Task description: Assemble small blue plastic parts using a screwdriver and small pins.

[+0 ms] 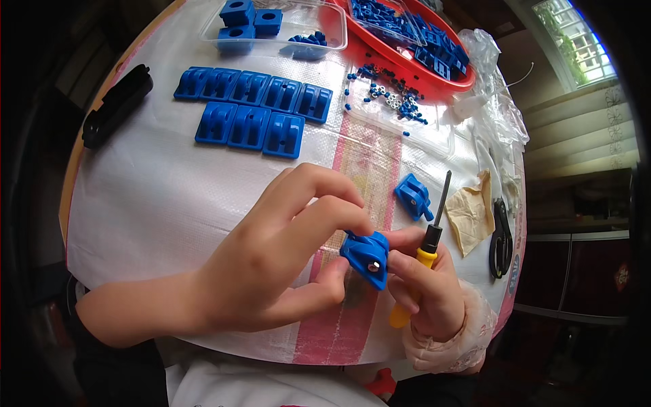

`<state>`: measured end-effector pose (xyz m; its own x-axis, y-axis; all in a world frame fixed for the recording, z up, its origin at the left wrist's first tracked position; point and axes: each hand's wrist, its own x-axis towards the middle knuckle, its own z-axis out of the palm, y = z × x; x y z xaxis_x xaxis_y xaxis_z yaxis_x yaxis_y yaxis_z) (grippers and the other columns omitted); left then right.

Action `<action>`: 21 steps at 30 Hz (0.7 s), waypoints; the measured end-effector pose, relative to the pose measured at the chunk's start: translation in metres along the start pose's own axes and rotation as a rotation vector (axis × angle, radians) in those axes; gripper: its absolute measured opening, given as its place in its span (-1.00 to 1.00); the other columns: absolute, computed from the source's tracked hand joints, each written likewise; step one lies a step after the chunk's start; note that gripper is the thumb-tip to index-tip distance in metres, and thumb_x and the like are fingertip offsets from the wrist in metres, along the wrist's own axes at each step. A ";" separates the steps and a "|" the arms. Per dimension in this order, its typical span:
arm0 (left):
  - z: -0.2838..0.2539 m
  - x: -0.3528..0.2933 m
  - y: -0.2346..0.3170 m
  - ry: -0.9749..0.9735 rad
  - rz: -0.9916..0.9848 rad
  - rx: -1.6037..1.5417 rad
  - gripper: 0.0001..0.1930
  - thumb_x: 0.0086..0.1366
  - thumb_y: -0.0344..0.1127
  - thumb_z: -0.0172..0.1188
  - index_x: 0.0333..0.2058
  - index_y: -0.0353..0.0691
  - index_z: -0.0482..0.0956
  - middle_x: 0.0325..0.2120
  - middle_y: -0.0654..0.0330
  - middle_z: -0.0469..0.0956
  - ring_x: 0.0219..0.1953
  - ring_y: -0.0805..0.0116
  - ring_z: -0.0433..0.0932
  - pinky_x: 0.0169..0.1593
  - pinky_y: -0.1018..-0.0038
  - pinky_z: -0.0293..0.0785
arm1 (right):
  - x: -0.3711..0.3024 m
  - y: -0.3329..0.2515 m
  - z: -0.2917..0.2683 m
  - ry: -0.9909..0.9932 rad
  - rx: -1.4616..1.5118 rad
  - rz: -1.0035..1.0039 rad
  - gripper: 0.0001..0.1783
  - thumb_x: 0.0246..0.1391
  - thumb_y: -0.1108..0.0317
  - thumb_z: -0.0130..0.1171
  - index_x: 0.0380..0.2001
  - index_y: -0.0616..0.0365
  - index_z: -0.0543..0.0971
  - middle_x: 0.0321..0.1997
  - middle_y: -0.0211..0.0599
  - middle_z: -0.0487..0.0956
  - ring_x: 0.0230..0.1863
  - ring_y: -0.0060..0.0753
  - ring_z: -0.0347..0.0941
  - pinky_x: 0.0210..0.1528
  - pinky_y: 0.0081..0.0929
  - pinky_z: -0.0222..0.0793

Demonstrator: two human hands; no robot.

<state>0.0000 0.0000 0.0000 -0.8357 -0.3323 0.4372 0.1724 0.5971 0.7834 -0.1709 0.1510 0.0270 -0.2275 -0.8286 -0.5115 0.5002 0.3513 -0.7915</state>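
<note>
Low over the table, a blue plastic bracket (pixel 366 256) with a shiny metal screw or nut in its face is tilted between my two hands. My right hand (pixel 427 278) pinches its right edge with thumb and index finger. That same hand also keeps a screwdriver (pixel 426 258) with a yellow and black handle against the palm, its shaft pointing up and away. My left hand (pixel 285 251) curls around the bracket's left side, fingertips at its upper edge and thumb below; the exact contact is partly hidden. A similar blue bracket (pixel 413 197) lies just beyond my right hand.
Two rows of blue brackets (pixel 252 88) lie at the back left, near a black case (pixel 116 105). Behind them stands a clear tub (pixel 330 44) of blue parts. A red basin (pixel 464 85) holds more; small nuts and caps (pixel 397 102) lie before it. Scissors (pixel 500 237) and a cloth (pixel 471 214) lie right.
</note>
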 end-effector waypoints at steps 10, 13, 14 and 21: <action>0.009 -0.001 0.003 0.011 -0.107 -0.080 -0.60 0.08 -0.34 0.31 -0.10 -0.23 0.43 -0.02 0.00 0.33 0.01 0.17 0.40 0.03 0.34 0.40 | -0.002 0.000 0.003 0.014 -0.006 -0.010 -0.72 0.21 0.45 0.15 -0.01 0.26 0.55 -0.37 -0.35 0.62 -0.70 -0.79 0.26 -0.68 -0.79 0.06; 0.010 -0.005 0.005 -0.033 -0.174 -0.155 -0.54 0.13 -0.32 0.26 0.00 -0.22 0.34 0.03 0.01 0.29 0.05 0.19 0.36 0.04 0.34 0.38 | -0.003 0.004 0.003 0.004 0.011 -0.075 -0.74 0.20 0.48 0.14 -0.04 0.24 0.56 -0.27 -0.25 0.64 -0.68 -0.78 0.30 -0.68 -0.78 0.10; 0.010 -0.006 0.006 -0.050 -0.187 -0.161 -0.51 0.15 -0.31 0.24 0.04 -0.21 0.30 0.05 0.01 0.27 0.06 0.20 0.35 0.04 0.35 0.38 | -0.003 0.006 0.004 0.001 0.018 -0.105 -0.75 0.20 0.50 0.14 -0.05 0.23 0.56 -0.22 -0.21 0.65 -0.67 -0.77 0.32 -0.68 -0.78 0.12; 0.023 -0.013 0.017 0.005 -0.322 -0.370 -0.37 0.26 -0.33 0.08 0.23 -0.28 0.01 0.16 -0.06 0.13 0.16 0.19 0.25 0.13 0.28 0.32 | -0.006 0.015 0.005 -0.024 0.076 -0.219 -0.77 0.18 0.61 0.10 -0.12 0.16 0.57 0.10 -0.01 0.54 -0.63 -0.74 0.39 -0.68 -0.79 0.19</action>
<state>0.0019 0.0315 -0.0023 -0.8749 -0.4612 0.1480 0.0796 0.1644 0.9832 -0.1578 0.1597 0.0196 -0.3183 -0.8919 -0.3212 0.5028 0.1284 -0.8548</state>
